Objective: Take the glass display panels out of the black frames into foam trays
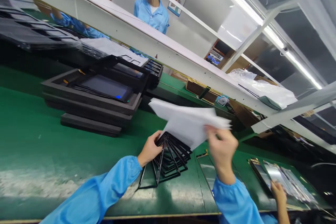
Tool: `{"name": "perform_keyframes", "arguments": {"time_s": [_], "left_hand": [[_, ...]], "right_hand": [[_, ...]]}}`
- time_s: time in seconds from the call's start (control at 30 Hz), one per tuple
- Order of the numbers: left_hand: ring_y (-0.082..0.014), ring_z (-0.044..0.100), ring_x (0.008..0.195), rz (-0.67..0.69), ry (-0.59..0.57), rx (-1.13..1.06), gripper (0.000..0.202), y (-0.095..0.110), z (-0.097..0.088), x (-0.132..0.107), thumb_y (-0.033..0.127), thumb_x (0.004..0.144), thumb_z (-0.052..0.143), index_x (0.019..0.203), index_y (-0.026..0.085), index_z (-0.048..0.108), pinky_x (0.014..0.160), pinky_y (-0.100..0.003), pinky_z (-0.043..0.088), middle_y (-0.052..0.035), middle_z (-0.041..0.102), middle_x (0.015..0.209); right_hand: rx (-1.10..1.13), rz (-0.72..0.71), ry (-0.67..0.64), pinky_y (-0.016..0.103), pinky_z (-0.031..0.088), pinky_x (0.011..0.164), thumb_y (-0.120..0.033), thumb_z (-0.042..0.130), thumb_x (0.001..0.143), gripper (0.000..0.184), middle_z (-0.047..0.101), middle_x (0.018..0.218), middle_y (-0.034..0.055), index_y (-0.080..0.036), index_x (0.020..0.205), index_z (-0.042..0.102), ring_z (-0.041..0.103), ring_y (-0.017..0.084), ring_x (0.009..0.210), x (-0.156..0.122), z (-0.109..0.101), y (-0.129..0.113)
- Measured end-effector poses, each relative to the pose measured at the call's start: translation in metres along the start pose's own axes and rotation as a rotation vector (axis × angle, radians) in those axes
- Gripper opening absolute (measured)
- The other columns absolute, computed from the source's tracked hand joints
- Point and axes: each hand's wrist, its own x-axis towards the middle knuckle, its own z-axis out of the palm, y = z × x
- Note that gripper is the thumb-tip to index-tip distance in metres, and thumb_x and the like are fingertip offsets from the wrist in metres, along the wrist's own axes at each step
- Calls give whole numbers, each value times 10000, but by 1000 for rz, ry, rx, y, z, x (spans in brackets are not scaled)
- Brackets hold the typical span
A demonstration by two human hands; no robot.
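Note:
Several thin black rectangular frames (170, 162) are fanned out over the green bench, and my left hand (151, 149) is closed on one end of the bunch. White sheets (186, 120) rise above them, pinched at their right side by my right hand (222, 143), which is slightly blurred. The lower sheet still overlaps the upper ends of the frames. Beside my right forearm a thin panel with a dark border (206, 169) lies flat on the bench.
Black foam trays (89, 103) are stacked to the left, a dark glass panel in the top one. A co-worker's hand (278, 192) touches panels (286, 180) at the right. A white shelf beam (168, 57) crosses above the bench (31, 140). Another person (152, 12) stands behind it.

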Motion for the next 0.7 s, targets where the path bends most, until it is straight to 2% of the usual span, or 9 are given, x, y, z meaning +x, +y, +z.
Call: {"name": "perform_keyframes", "arguments": {"time_s": [0.07,0.17,0.3,0.33,0.47,0.53,0.63,0.7], "left_hand": [[-256,745,938,-6,-6,10,371,-1,0,0,230,688,762,1052,166,727,876,-338,581,-36,784,964],[-252,750,939,-17,-6,34,363,-4,1,0,248,718,770,1069,169,720,880,-342,582,-45,787,982],[-263,753,993,-26,-31,94,370,-7,4,1,319,777,776,1109,169,709,923,-364,587,-67,794,1048],[-265,750,1005,-31,-43,121,364,-7,5,2,334,799,775,1115,167,709,925,-366,590,-69,793,1057],[-259,734,1025,-95,-67,312,272,-3,5,17,334,914,766,1108,152,715,920,-408,602,-66,769,1071],[-255,724,1043,-157,-55,437,257,0,1,35,326,974,741,1158,149,705,917,-443,609,-75,745,1136],[-230,729,992,-299,-73,613,275,8,-10,73,332,1020,706,1229,154,689,849,-422,636,-87,725,1191],[-212,733,939,-374,-114,709,284,17,-17,100,336,1027,701,1243,153,685,796,-390,646,-85,728,1174]], "right_hand": [[-2,4,-3,366,624,733,-398,736,920,255,831,817,68,-220,773,844,772,247,744,1,-1,1],[-18,38,135,361,600,740,-390,762,914,241,826,827,77,-201,792,848,764,245,759,5,-4,3],[-23,115,276,339,556,675,-393,797,879,239,774,751,50,-175,792,837,691,206,666,19,-16,9],[-21,139,340,344,553,677,-386,799,866,233,758,739,43,-168,795,834,677,202,660,24,-22,13],[4,295,832,404,558,811,-296,781,806,140,687,761,11,-158,805,802,658,222,753,44,-57,46],[49,380,948,398,545,809,-274,759,800,120,590,708,-22,-171,739,747,612,207,735,42,-74,68],[134,535,916,379,514,689,-282,764,770,203,434,622,-57,-189,633,646,513,168,632,16,-85,96],[179,634,853,363,489,626,-307,782,739,222,410,604,-67,-184,623,639,470,146,589,-11,-84,108]]}}
